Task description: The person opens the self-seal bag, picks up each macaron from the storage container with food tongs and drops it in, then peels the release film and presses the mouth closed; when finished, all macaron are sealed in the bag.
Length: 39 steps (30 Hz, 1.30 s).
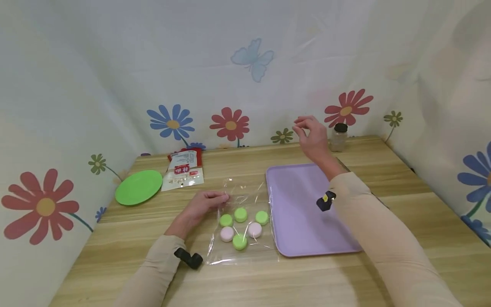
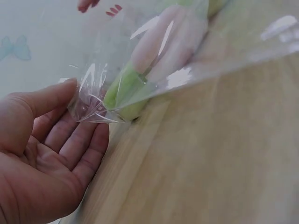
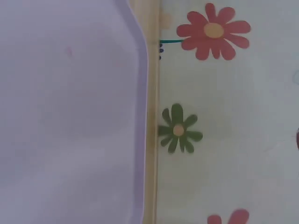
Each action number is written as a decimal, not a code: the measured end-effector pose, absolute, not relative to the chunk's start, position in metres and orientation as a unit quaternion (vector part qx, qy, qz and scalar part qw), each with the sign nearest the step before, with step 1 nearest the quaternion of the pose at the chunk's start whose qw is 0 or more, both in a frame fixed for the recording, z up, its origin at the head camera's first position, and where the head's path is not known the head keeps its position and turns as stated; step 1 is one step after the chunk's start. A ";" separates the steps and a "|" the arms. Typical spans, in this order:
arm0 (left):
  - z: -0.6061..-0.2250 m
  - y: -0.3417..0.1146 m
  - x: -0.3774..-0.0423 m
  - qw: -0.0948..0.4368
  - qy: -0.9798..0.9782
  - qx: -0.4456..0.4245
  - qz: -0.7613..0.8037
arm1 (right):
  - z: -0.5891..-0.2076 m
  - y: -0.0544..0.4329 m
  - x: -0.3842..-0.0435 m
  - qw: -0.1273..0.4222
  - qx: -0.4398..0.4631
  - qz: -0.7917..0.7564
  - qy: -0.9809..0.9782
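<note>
A clear plastic bag [image 1: 245,256] lies on the table, holding several green macarons [image 1: 240,241] and two pink macarons [image 1: 255,230]. My left hand [image 1: 203,205] pinches the bag's upper left edge; in the left wrist view the film bunches between thumb and fingertips. Raised above the far part of the purple tray [image 1: 307,213] is my right hand [image 1: 313,137], its fingers bent and the thumb close to the fingertips. Nothing shows between them, but I cannot tell whether they pinch something thin. The right wrist view shows the tray and the printed backdrop, not the hand.
A green plate [image 1: 139,187] sits at the left edge of the table. Beside it lie a white packet [image 1: 182,170] and a red packet [image 1: 198,157] partly beneath it. At the back right stands a clear jar [image 1: 339,140] with a black lid. A flowered curtain [image 1: 268,85] surrounds the table.
</note>
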<state>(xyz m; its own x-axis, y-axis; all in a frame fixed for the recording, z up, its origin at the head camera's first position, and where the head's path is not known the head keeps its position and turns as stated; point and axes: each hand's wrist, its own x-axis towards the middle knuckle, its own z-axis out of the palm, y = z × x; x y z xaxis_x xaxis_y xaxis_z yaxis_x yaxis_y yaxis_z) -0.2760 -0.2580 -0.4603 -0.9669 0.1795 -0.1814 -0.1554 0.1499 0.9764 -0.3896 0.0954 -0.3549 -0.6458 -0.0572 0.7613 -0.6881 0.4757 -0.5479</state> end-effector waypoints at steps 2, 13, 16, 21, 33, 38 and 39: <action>-0.460 -0.259 -0.276 0.128 0.741 0.001 0.659 | -0.357 0.109 -0.386 0.309 0.280 0.385 -0.824; -0.461 -0.261 -0.278 0.143 0.723 0.005 0.676 | -0.401 0.135 -0.362 -0.001 0.368 0.130 -0.921; -0.461 -0.261 -0.279 0.142 0.723 0.009 0.676 | -0.403 0.137 -0.362 0.008 0.359 0.147 -0.922; -0.460 -0.261 -0.279 0.146 0.719 0.007 0.679 | -0.399 0.141 -0.363 0.051 0.347 0.203 -0.914; -0.459 -0.260 -0.278 0.152 0.712 0.009 0.686 | -0.387 0.150 -0.363 0.001 0.278 0.201 -0.939; -0.460 -0.261 -0.278 0.151 0.707 0.006 0.691 | -0.385 0.151 -0.361 -0.004 0.265 0.197 -0.944; -0.460 -0.261 -0.279 0.150 0.707 0.005 0.691 | -0.385 0.148 -0.359 -0.007 0.257 0.203 -0.945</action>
<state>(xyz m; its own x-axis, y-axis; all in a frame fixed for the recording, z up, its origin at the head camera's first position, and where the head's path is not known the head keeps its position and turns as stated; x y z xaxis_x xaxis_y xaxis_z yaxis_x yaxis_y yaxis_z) -0.2786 -0.2606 -0.4599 -0.9549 0.2149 -0.2048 -0.2001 0.0439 0.9788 -0.3587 0.1482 -0.3853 -0.8680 -0.4882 0.0904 -0.4823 0.7859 -0.3870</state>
